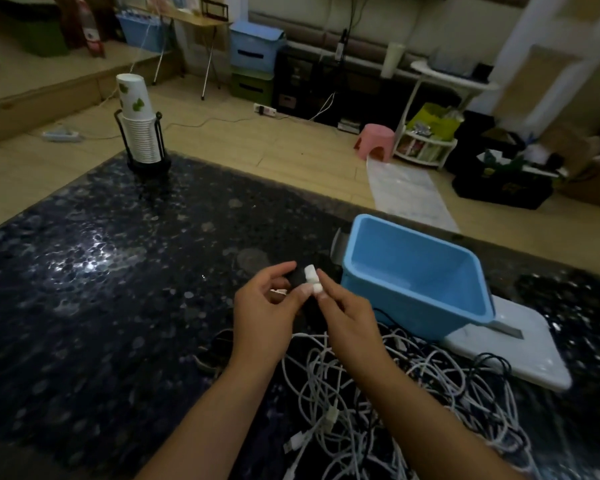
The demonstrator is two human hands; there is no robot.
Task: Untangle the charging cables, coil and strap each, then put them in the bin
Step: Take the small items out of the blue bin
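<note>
Fingers of both hands, left and right, pinch white cable beside blue bin

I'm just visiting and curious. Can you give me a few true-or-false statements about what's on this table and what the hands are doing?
1. The blue bin already holds coiled cables. False: its inside looks empty.
2. Both hands, left hand and right hand, hold a small white cable bundle between them. True.
3. A tangled pile of cables lies on the table near the person. True.
4. The stack of paper cups stands inside the bin. False: it stands in a black holder at the table's far left corner.
</note>
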